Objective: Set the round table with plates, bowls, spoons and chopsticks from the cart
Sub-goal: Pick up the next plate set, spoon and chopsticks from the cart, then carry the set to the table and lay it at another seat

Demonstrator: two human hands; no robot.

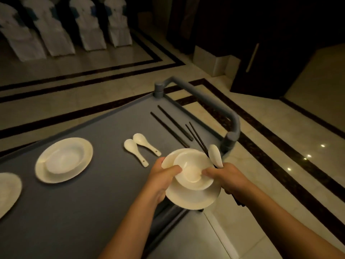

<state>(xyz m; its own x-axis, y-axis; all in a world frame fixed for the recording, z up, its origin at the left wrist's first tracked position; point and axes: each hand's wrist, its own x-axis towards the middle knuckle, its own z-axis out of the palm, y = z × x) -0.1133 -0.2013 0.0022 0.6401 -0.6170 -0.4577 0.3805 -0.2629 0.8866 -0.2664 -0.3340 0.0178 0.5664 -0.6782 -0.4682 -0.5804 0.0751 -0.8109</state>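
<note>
A white plate (192,200) with a white bowl (192,172) on it is held above the right end of the grey cart (84,212). My left hand (164,176) grips the plate's left rim, thumb on the bowl. My right hand (225,178) grips the right rim and also holds a white spoon (215,155) and dark chopsticks (196,135) that stick up past the plate. On the cart lie two white spoons (141,146), two pairs' worth of loose chopsticks (170,128), and another plate with a bowl (64,159).
The edge of a third plate (7,193) shows at the far left of the cart. The cart's grey handle (205,101) arches over its right end. Several white-covered chairs (56,25) stand at the back on the marble floor. A dark cabinet (270,62) stands at the right.
</note>
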